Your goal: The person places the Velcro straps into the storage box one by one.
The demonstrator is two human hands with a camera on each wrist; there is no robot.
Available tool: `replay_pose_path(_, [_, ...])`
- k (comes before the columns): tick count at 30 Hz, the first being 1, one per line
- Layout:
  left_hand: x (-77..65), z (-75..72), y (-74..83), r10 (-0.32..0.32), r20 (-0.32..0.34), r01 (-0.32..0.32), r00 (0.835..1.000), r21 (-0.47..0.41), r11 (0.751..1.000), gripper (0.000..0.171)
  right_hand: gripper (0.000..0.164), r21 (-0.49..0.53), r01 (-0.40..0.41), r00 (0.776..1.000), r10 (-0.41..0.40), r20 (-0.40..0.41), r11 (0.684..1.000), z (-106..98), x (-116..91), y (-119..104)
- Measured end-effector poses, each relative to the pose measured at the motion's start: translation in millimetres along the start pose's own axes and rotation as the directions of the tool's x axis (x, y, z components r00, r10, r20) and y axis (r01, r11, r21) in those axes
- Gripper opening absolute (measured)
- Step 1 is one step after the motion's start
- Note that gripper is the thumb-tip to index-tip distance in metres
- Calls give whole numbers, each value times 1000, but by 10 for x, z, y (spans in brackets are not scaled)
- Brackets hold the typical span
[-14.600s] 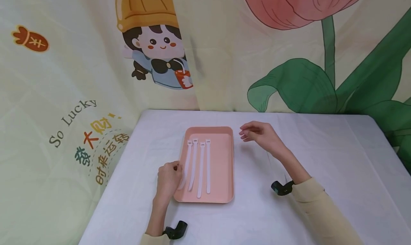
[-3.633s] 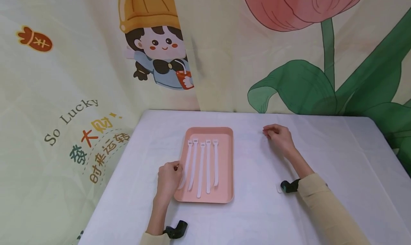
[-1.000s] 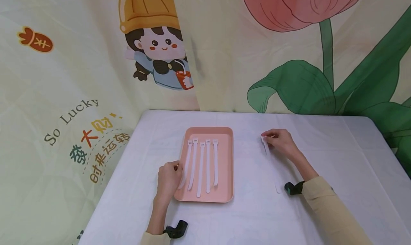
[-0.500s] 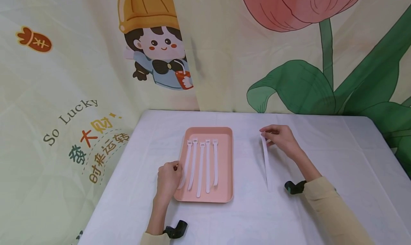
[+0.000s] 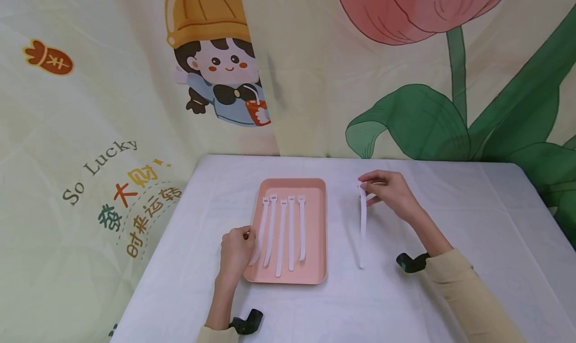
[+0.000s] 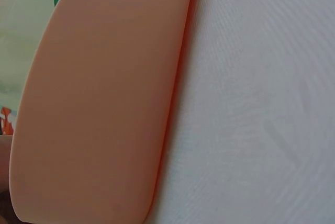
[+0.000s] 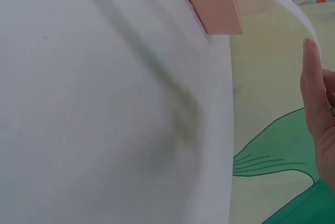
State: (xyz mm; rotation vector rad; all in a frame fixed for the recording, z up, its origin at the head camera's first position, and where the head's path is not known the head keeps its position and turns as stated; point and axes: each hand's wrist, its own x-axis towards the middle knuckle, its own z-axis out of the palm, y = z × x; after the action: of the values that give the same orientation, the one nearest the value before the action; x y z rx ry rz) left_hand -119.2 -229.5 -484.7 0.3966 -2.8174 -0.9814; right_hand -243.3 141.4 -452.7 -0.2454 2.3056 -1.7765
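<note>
My right hand pinches a white cable tie by its slotted head between thumb and fingertips. The strap hangs down above the cloth, to the right of a pink tray. In the right wrist view the cable tie curves away from the thumb, blurred. Several similar white cable ties lie side by side in the tray, heads towards the far end. At the tray's left rim my left hand grips the edge with curled fingers. The left wrist view shows mostly the tray's outer wall.
A white cloth covers the table. Behind it hangs a printed backdrop with a tulip and a cartoon figure. Each wrist wears a small black camera, such as the right one. The tray's right side faces the right hand.
A fifth tie joined those in the tray between the two oldest frames. Since one second ago my right hand has lifted another cable tie off the cloth and moved left. The left hand stays put.
</note>
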Motion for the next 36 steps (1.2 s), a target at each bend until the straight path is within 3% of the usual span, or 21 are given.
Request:
replay_pose_path(26, [-1, 2, -20, 10, -6, -10, 1000, -7, 1000, 21, 28, 68, 75, 993, -81, 88, 995, 530, 10, -533])
replay_pose_path(36, [3, 8, -29, 3, 10, -3, 1000, -11, 1000, 23, 23, 117, 84, 988, -98, 119, 990, 807, 98, -524])
